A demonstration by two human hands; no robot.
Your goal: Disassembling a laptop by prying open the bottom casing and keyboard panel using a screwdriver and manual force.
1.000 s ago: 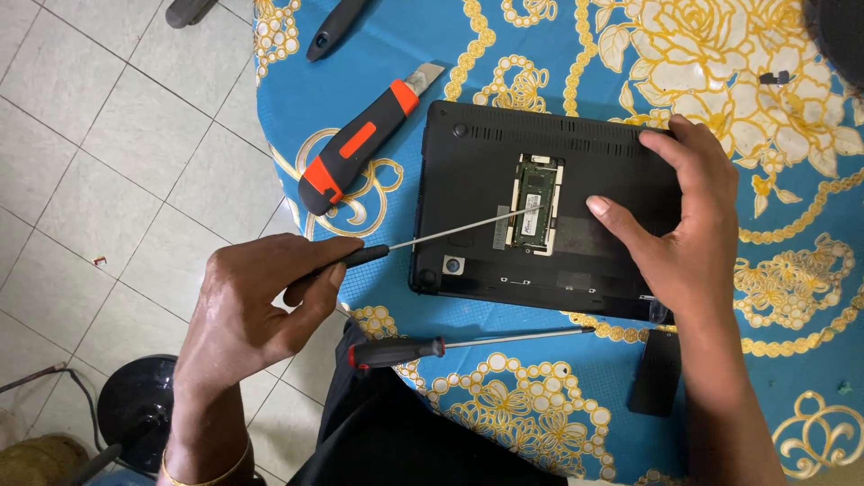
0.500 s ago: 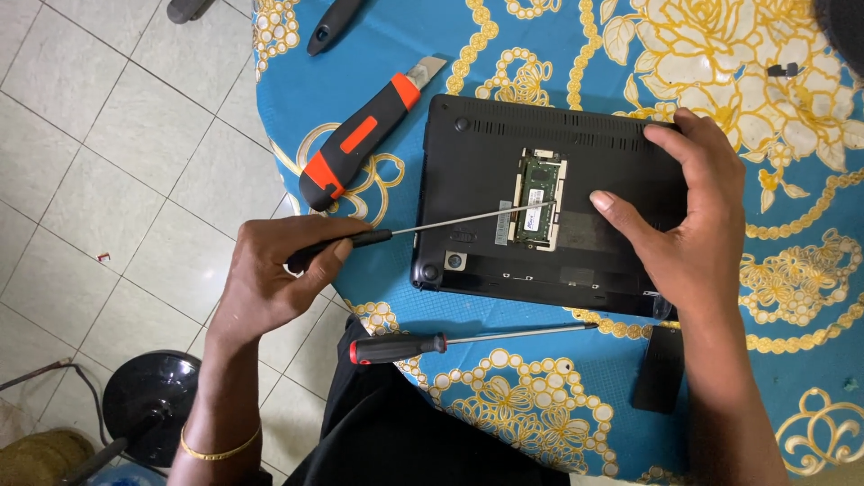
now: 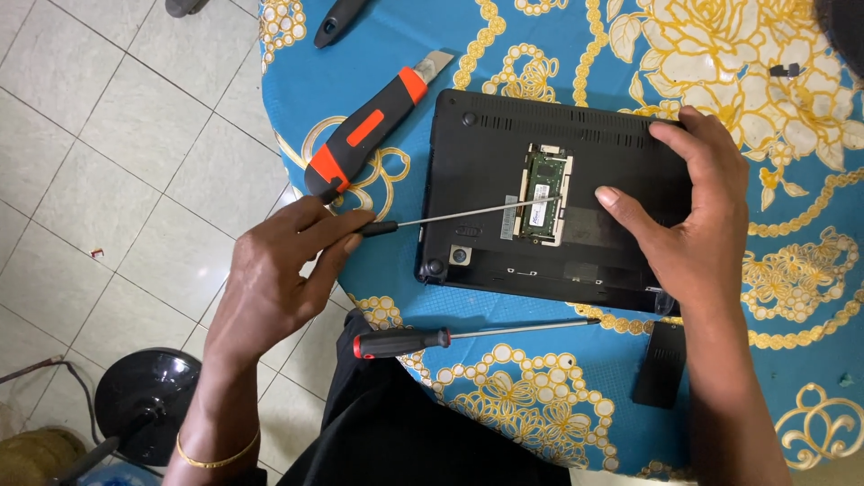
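At centre frame an upturned black laptop (image 3: 558, 207) lies on the blue floral counter (image 3: 540, 54). The left hand (image 3: 279, 270) grips a thin screwdriver (image 3: 450, 216), its tip at the green memory module (image 3: 543, 193) in the open bay. The right hand (image 3: 693, 216) rests spread on the laptop's right side, holding nothing. A red-handled screwdriver (image 3: 405, 341) lies below, an orange utility knife (image 3: 378, 121) at upper left, and a small black cover panel (image 3: 660, 364) at lower right.

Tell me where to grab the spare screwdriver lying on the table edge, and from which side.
Grip the spare screwdriver by its black-and-red handle, coming from above at the table's near edge. It lies flat, handle to the left, nothing touching it; the thin shaft points right under the laptop.
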